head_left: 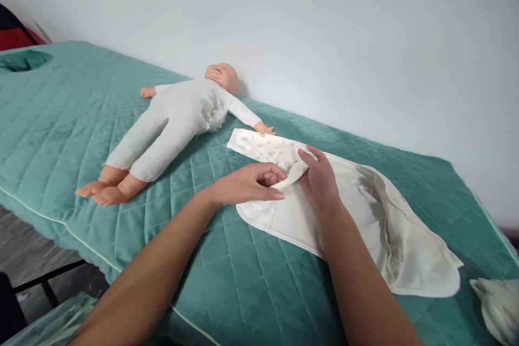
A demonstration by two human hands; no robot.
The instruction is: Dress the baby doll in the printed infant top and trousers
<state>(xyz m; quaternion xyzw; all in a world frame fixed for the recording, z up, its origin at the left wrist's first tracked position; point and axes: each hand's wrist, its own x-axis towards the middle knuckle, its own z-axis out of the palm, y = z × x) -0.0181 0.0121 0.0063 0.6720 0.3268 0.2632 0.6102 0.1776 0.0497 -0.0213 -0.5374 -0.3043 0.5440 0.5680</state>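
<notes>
"White cloth (352, 186), then: how is it held?"

"By both hands, at the end nearest the doll (182, 105). The right hand (319, 177) pinches it, thumb on top and fingers behind; the left hand (251, 181) has the lip of the same fold (297, 172) between thumb and curled fingers."

"Why two hands on one spot?"

"Soft fabric droops, so I'd judge that each grip props up what the other can't — the fold stands off the rest of the cloth between them."

"And the printed strip (259, 144)?"

"It points towards the doll's outstretched hand (264, 128), pattern up, I think because the cloth is turned over there. Whether that hand touches it, I can't tell."

"What about the rest?"

"It lies on the quilted cover (243, 286) beside the doll, running away from it, the farther part rumpled. A pale bundle (500, 308) sits farther from the doll, past the cloth's end."

"And the doll itself?"

"On its back, arms spread, head close to the wall (324, 38) — probably placed so that the hands have room."
</notes>
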